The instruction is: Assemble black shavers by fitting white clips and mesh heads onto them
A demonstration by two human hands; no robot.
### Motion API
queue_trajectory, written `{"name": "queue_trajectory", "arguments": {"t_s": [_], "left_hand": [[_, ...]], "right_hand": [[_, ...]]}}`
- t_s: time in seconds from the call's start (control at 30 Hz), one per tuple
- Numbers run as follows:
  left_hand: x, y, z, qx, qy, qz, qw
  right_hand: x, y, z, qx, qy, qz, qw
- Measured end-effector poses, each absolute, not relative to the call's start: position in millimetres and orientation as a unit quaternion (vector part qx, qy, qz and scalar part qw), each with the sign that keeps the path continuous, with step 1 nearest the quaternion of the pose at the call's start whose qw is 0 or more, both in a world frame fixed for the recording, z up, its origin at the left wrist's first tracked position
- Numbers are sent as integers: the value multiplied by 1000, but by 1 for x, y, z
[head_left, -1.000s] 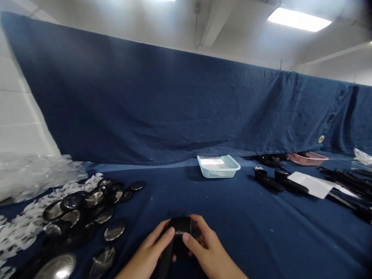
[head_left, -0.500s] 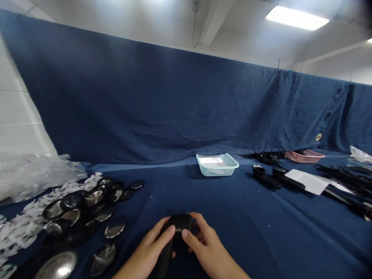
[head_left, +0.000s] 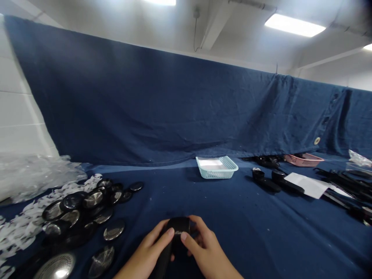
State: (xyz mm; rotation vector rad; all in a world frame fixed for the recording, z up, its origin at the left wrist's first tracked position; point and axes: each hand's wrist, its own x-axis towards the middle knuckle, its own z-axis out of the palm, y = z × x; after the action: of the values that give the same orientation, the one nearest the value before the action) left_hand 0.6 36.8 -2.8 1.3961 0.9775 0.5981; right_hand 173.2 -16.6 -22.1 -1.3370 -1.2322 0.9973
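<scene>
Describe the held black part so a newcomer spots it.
Find the dark blue cloth-covered table, then its near middle. There the bare left hand and right hand grip a black, broad-headed part. Only it is held; the black handled pieces at right lie untouched.

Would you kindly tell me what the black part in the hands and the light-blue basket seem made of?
Black part: perhaps matte plastic, given its dull surface with a faint sheen. Light-blue basket: most likely smooth moulded plastic, given its evenly coloured, perforated walls.
</scene>
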Motion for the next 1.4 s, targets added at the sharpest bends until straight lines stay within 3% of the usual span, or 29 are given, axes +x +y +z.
{"name": "queue_trajectory", "arguments": {"t_s": [0.27, 0.73, 0.97, 1.4], "left_hand": [[1, 39, -10, 592, 407, 303, 625], [5, 52, -27, 619, 378, 312, 614], [8, 53, -38, 573, 395, 325, 641], [4, 42, -15, 602, 402, 345, 597]], "right_hand": [[178, -9, -23, -509, -452, 441, 585], [193, 5, -22, -556, -317, 367, 675], [200, 14, -30, -514, -109, 525, 670], [214, 12, -12, -497, -13, 585, 641]]}}
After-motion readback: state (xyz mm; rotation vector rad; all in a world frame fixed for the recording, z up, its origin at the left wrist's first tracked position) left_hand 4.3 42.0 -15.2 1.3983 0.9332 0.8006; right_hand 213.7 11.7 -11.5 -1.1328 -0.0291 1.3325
